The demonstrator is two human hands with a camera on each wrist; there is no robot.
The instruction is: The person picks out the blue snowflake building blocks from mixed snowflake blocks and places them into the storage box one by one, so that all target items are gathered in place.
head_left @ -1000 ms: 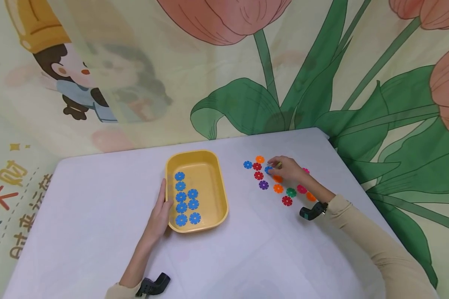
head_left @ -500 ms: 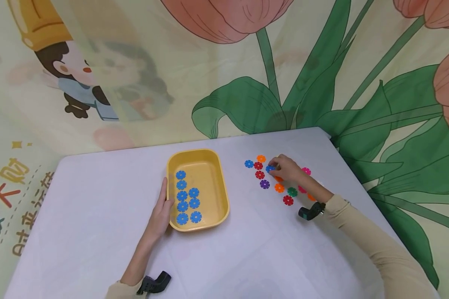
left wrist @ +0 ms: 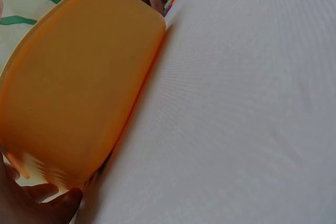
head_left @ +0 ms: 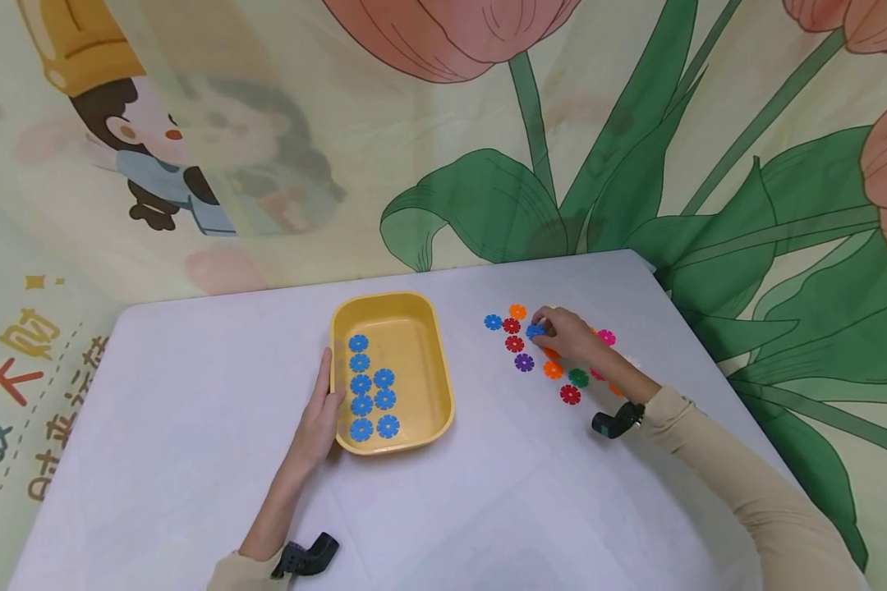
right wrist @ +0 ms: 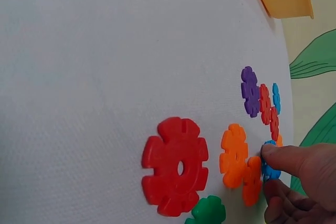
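At the left wall of a yellow plastic tray (head_left: 432,361), my left hand (head_left: 318,423) holds the rim, thumb on top and fingers along the outside. The left wrist view shows the tray's outer wall (left wrist: 84,77) and the fingertips of my left hand (left wrist: 31,198) at its near end. Inside the tray, blue flower-shaped interlocking discs (head_left: 362,405) lie in two columns. My right hand (head_left: 571,335) pinches another blue disc (right wrist: 271,167) between thumb and fingers, low over the loose discs on the right.
Around my right hand lie loose discs: a large-looking red one (right wrist: 163,182), a green one (right wrist: 210,211), a purple one (head_left: 524,362), several orange, pink and other red ones. A single blue disc (head_left: 493,322) lies at their left. A white cloth (head_left: 155,443) covers the table.
My right hand's fingers have come down and closed on the blue disc among the loose pieces. My left hand stays at the tray, and the view has shifted slightly.
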